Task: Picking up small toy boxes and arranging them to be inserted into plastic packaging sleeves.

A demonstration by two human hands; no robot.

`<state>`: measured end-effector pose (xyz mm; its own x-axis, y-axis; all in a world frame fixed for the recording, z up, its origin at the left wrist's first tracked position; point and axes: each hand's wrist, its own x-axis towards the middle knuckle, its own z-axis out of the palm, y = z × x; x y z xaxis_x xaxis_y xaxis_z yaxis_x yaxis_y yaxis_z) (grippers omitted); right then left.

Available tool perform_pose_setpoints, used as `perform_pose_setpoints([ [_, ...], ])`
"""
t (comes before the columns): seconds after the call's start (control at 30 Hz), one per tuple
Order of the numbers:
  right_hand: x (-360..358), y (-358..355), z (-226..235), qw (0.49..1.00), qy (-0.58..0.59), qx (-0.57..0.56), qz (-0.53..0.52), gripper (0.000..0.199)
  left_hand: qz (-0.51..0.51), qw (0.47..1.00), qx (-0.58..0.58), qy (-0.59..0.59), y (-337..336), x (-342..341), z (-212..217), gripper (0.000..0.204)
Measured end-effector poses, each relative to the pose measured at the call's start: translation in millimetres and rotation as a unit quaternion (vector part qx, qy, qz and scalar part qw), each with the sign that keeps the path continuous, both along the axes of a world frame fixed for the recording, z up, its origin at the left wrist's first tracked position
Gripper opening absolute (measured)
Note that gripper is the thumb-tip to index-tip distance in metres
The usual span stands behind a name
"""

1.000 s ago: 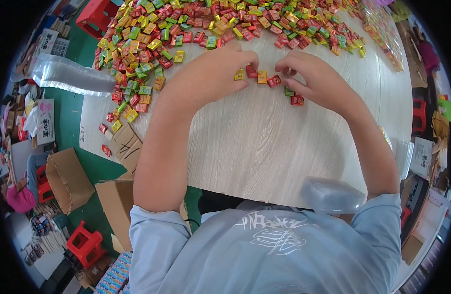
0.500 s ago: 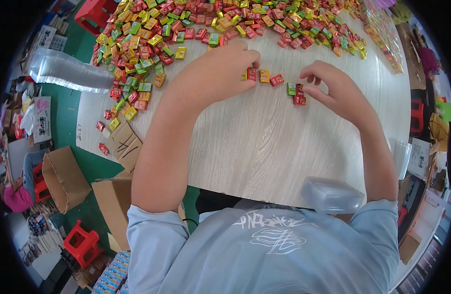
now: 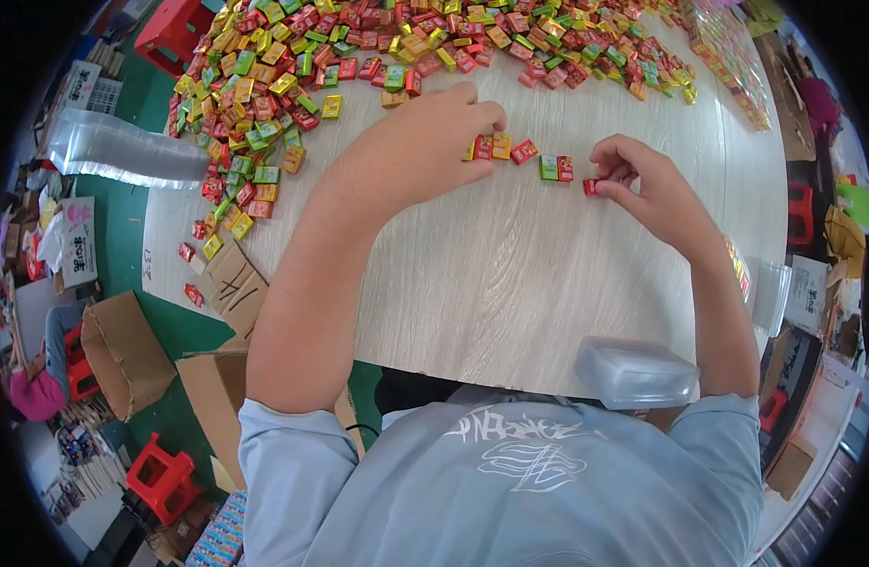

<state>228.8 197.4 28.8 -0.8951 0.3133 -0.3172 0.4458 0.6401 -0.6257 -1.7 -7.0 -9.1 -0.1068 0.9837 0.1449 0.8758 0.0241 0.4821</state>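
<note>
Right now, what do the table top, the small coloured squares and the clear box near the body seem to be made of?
Table top: pale wood or wood-look laminate, with a matt, streaked grain. Small coloured squares: probably sweets in thin printed wrappers, slightly glossy; the left hand and right hand pinch some. Clear box: translucent plastic, smooth, with rounded corners.

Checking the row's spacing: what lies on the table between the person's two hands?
In the head view, a small green square packet and a red one lie side by side between the left hand and right hand.

Hands farther apart than 1 second ago, right hand [image 3: 647, 184] now pinching a red candy [image 3: 591, 186].
</note>
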Motion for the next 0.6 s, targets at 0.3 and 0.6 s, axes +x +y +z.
perform_pose_setpoints([
  [0.3, -4.5, 7.6, -0.1, 0.995, 0.074, 0.03, 0.061, 0.024, -0.021, 0.999, 0.0, -0.028, 9.1, 11.1, -0.6, 0.029],
  [0.6, 0.7, -2.8, 3.3, 0.975, 0.091, 0.152, 0.136, 0.029, -0.006, 0.999, 0.023, -0.022, 14.2, 23.8, -6.3, 0.043],
])
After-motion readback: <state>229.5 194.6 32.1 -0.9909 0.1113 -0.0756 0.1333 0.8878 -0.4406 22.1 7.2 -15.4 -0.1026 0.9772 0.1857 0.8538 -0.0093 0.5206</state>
